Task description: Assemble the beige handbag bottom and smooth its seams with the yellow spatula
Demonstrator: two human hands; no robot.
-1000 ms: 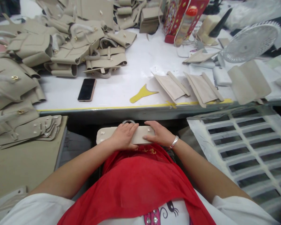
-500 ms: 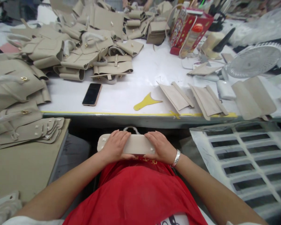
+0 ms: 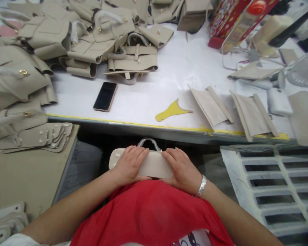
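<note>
A beige bag (image 3: 155, 164) with rounded ends rests at my lap, its long flat side facing up. My left hand (image 3: 130, 164) grips its left part, thumb on the near edge and fingers over the top. On the right part lies my right hand (image 3: 182, 169) in the same kind of grip, a silver bracelet on that wrist. A wrapped handle (image 3: 149, 140) sticks out on the bag's far side. Small white bits show at the bag's left end.
Beyond the bag is the white table (image 3: 141, 99) with a phone (image 3: 105, 96), a yellow piece (image 3: 172, 110), two beige folded pieces and a heap of beige bags (image 3: 92, 48). Stacked flat pieces (image 3: 48, 136) lie at left; a slatted rack (image 3: 277, 184) stands at right.
The view has shifted closer over the table. Both hands still hold the bag; my right hand now covers its right end more, and more of the handle shows.
</note>
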